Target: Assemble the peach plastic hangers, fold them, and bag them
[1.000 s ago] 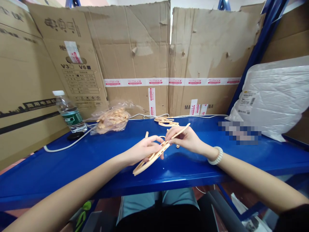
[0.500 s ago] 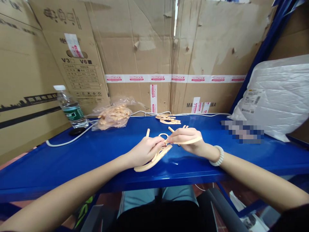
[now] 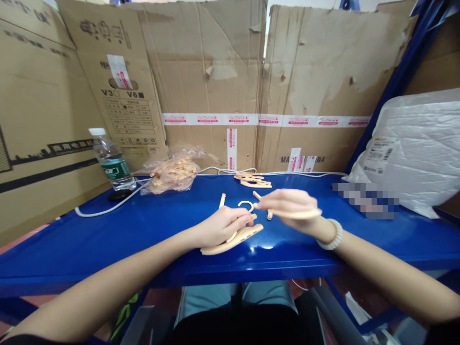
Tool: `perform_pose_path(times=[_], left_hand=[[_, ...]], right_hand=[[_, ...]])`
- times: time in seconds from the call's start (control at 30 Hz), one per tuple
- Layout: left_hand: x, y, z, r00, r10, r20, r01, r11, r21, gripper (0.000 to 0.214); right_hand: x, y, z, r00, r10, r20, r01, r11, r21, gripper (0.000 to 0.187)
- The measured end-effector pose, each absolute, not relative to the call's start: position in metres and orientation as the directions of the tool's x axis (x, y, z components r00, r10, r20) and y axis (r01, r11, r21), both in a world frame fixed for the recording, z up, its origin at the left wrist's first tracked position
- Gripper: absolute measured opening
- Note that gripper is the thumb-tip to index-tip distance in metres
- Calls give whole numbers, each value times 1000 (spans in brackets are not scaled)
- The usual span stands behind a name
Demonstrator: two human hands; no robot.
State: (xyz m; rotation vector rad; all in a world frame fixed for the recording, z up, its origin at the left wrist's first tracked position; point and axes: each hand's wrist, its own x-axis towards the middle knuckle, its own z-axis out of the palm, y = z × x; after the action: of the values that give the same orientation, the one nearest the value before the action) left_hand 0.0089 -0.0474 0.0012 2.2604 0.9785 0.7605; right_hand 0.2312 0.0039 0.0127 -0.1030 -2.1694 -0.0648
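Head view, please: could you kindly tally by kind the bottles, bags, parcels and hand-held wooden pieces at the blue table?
Water bottle: 1
Clear bag of wooden parts: 1
White parcel: 1
Curved wooden piece, in the left hand: 1
Wooden strip, in the right hand: 1
Total: 5

Wooden strip (image 3: 305,214) in right hand (image 3: 291,206) now level, not upturned; curved piece (image 3: 233,242) in left hand (image 3: 224,225) lower, on blue shelf (image 3: 143,230).
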Motion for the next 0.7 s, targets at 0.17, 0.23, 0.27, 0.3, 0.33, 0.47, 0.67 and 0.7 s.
perform_pose_path(times=[0.17,0.23,0.27,0.3,0.33,0.47,0.67,0.7], left_hand=[[8,-34,-1,481,872,88,8,-105,994,37],[8,-29,-2,444,892,86,-160,-16,987,33],[9,-28,-2,430,898,88,-219,9,976,31],[9,-27,-1,422,902,87,-263,30,964,28],[9,-28,0,419,904,80,-293,52,955,26],[7,-31,3,404,914,34,-348,119,930,22],[4,-28,4,338,941,25,-393,117,912,10],[3,-27,4,329,944,21,-388,115,914,11]], right_hand=[[260,45,37,-552,598,581,240,781,-577,23],[274,62,39,-664,707,243,367,591,-719,53],[279,69,38,-676,730,100,439,508,-742,67],[282,74,36,-665,747,-7,502,441,-744,76],[282,77,32,-640,765,-79,555,388,-736,81],[274,81,20,-496,853,-163,707,287,-647,78],[269,71,19,-427,895,126,842,445,-305,46],[266,64,20,-451,849,275,821,516,-245,42]])
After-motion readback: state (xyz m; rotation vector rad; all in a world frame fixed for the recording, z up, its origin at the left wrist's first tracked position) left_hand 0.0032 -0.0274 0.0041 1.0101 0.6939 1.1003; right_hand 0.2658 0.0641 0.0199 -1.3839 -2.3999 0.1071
